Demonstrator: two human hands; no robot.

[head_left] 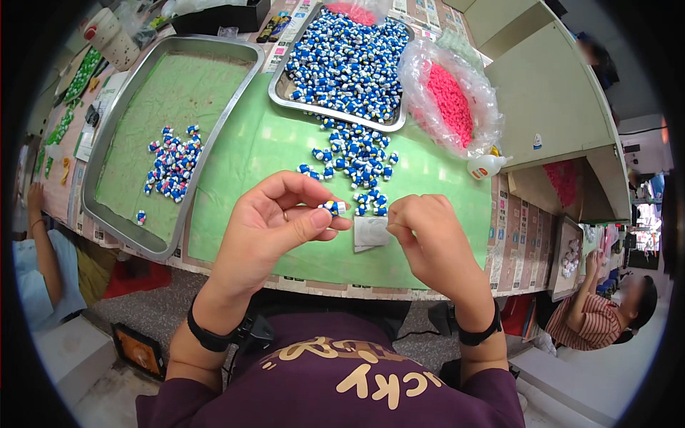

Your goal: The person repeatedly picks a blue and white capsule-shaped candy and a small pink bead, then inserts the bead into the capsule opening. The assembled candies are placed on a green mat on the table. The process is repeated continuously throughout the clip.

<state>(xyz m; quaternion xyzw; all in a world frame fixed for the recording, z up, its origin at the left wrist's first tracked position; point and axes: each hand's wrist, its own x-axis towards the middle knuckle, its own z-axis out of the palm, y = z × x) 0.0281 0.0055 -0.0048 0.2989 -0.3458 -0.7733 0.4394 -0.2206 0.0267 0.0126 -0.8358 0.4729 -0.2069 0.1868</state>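
Over the green mat, my left hand (267, 225) pinches a small blue-and-white figurine (333, 207) between thumb and fingers. Across from it, my right hand (434, 239) has its fingers curled together; whatever they may hold is hidden. Just beside the right fingertips lies a small whitish square pad (372, 232) on the mat. Several more loose blue-and-white figurines (362, 160) are spread beyond my hands. They trail back to a metal tray (335, 113) heaped with the same kind of figurine.
At left, a larger metal tray (246, 68) holds a small pile of figurines with pink bits. A plastic bag (486, 107) of pink pieces and a small white bottle (485, 168) stand at right, near a beige cabinet (553, 93). Other people sit at both sides.
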